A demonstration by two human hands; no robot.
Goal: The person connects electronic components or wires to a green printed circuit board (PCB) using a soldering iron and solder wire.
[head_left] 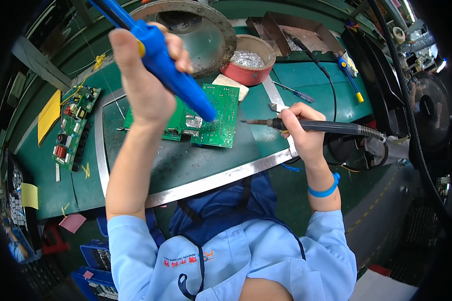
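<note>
My left hand (148,93) is closed around a blue solder sucker (178,80), raised above the bench with its thumb up along the barrel. The lower end of the solder sucker hangs over a green circuit board (223,108), which has shiny metal patches near its middle. Whether the two touch, I cannot tell. In my right hand (306,135) is a black soldering iron (336,127), gripped like a pen. Its tip points left, just beyond the board's right edge. A blue band (324,188) circles my right wrist.
Behind the board stand a red round tub (248,75) with crumpled silvery stuff and a large round dish (206,45). A screwdriver (296,92), a second iron (306,50) and another blue-yellow tool (350,75) lie to the right. A populated board (75,128) sits left; a metal frame (221,179) borders the work area.
</note>
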